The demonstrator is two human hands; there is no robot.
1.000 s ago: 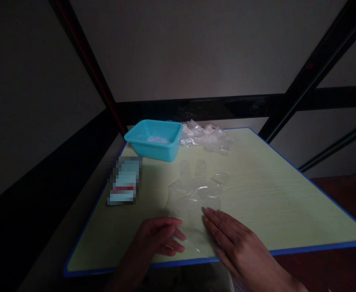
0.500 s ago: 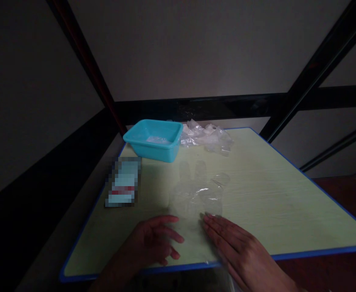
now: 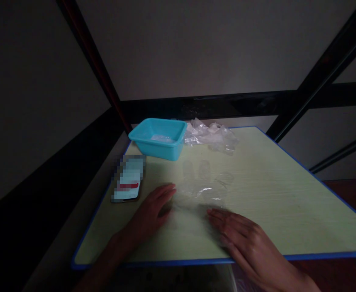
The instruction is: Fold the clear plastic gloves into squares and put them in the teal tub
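A clear plastic glove [image 3: 203, 187] lies flat on the pale green table [image 3: 271, 190], fingers pointing away from me. My left hand [image 3: 152, 213] rests open on the table, its fingertips at the glove's left edge. My right hand [image 3: 244, 239] lies flat and open, fingers stretched over the glove's near cuff end. Neither hand holds anything.
A turquoise plastic tub [image 3: 158, 138] stands at the far left of the table. A heap of crumpled clear plastic [image 3: 212, 137] lies beside it. A phone [image 3: 128, 178] lies near the left edge. Dark frame bars [image 3: 314, 77] rise behind the table. The room is dim.
My left hand has uncurled and reached forward to the glove's left edge. My right hand stays flat on the cuff end. The view has shifted a little.
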